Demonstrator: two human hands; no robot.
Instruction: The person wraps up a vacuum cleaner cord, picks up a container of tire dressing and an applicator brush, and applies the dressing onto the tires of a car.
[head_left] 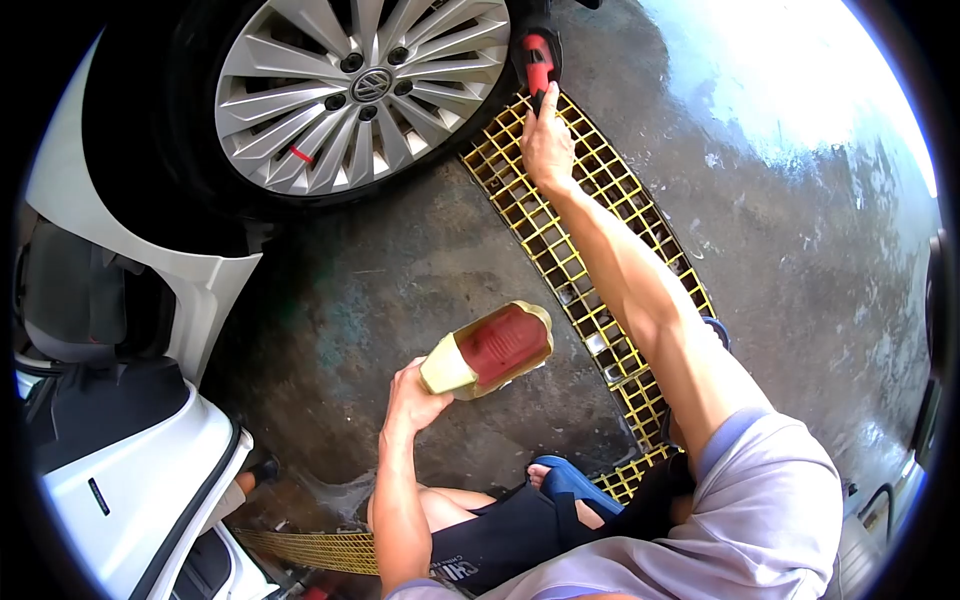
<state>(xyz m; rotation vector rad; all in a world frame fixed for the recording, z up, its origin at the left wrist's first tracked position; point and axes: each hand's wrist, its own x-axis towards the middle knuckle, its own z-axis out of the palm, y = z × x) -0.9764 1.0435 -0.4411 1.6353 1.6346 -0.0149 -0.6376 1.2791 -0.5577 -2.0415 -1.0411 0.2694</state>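
My right hand (547, 140) reaches far forward, its fingers wrapped round the handle of a red and black tool (540, 62) beside the tyre's right edge. Lower down, my left hand (413, 398) grips the pale yellow end of a cut-open container (500, 346) with a reddish-brown inside. The container is held above the dark floor. A silver multi-spoke car wheel (371, 86) with a red mark on one spoke stands at the top, inside a black tyre (190, 150).
A yellow grating (560, 225) runs along the wet floor (340, 300). The white car body (150, 250) and open door (140, 480) fill the left side. At lower left, part of another person's leg shows. My blue sandal (575, 482) is at lower centre.
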